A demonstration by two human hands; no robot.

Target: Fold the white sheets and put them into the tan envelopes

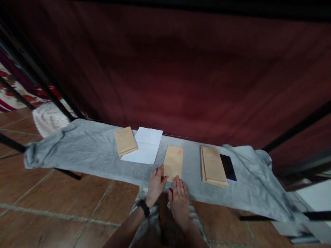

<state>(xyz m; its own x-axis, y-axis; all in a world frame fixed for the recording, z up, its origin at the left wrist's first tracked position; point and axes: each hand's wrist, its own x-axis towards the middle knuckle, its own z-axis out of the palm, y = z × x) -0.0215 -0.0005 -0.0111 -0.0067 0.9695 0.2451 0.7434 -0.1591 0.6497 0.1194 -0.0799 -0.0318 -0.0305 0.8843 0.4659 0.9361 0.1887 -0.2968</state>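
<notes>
A single tan envelope (173, 161) lies on the grey cloth (88, 151) in front of me. My left hand (156, 182), with a black watch on its wrist, touches the envelope's near left corner with loosely curled fingers. My right hand (179, 198) lies flat with fingers stretched out, its fingertips at the envelope's near edge. Neither hand lifts the envelope. A stack of tan envelopes (213, 165) lies to the right, and another small stack (125, 140) to the left, partly over a white sheet of paper (146, 146).
A dark phone (229, 167) lies beside the right stack. The cloth covers a low, narrow surface over a brown tiled floor (51, 203). A dark red curtain (181, 75) hangs behind, with black metal bars (38, 79) at left and right.
</notes>
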